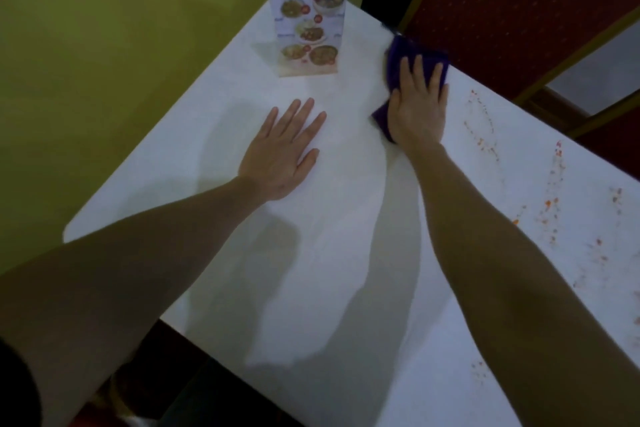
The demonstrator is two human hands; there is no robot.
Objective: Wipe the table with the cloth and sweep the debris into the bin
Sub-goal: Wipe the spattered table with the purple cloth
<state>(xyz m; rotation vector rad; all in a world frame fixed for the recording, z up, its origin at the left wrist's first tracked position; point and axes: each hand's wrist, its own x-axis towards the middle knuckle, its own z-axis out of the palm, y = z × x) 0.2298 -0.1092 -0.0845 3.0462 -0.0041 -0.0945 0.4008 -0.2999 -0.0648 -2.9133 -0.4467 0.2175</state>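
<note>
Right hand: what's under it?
The purple cloth lies flat under the right hand, pressed onto the white table near its far edge. Whatever is beneath the cloth itself is covered.

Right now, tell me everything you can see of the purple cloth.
The purple cloth is a dark, soft-looking fabric, apparently folded or bunched into a pad. It lies flat on the white table near its far right edge, right of the standing menu card. The right hand presses on it palm down, fingers spread, covering its middle; purple shows beyond the fingertips and by the wrist. The orange crumbs lie apart from it.
</note>
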